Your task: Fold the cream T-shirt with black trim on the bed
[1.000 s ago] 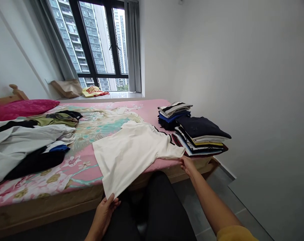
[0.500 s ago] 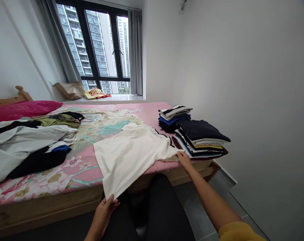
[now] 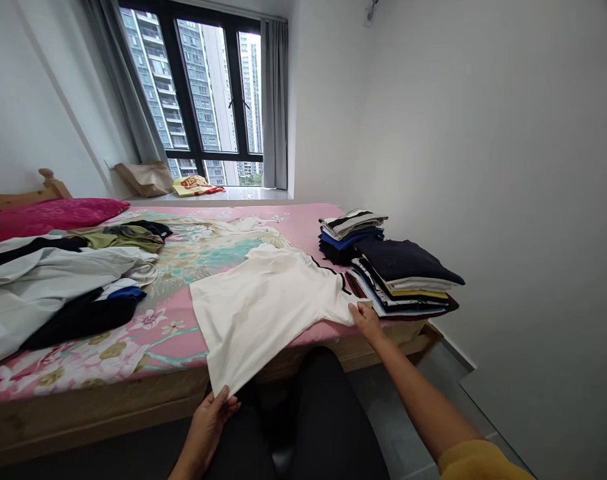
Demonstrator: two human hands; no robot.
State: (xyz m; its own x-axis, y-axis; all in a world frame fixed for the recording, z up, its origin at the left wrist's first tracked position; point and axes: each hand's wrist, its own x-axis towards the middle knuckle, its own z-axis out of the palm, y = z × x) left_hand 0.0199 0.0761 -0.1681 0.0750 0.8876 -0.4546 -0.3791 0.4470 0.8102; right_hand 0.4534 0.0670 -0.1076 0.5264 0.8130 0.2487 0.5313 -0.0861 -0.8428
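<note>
A white T-shirt (image 3: pixel 268 293) with black trim at the neck is spread over the near edge of the bed. Its hem faces left and its neckline faces right, toward the folded clothes. My left hand (image 3: pixel 211 420) pinches the near corner of the hem, which hangs past the mattress edge above my leg. My right hand (image 3: pixel 367 321) grips the near sleeve, close beside the larger stack of folded clothes (image 3: pixel 408 277). Between the two hands the shirt's near side runs in a slanting line.
A smaller folded stack (image 3: pixel 352 233) stands behind the larger one. Loose, rumpled clothes (image 3: pixel 68 280) cover the bed's left side, near a magenta pillow (image 3: pixel 58 217). A paper bag (image 3: pixel 146 179) and a yellow plastic bag (image 3: pixel 193 186) lie on the windowsill. A wall (image 3: pixel 483 167) rises on the right.
My right hand has shifted slightly left along the sleeve, and the sleeve looks less stretched. My left hand keeps its hold on the hem corner. The view has turned slightly left.
</note>
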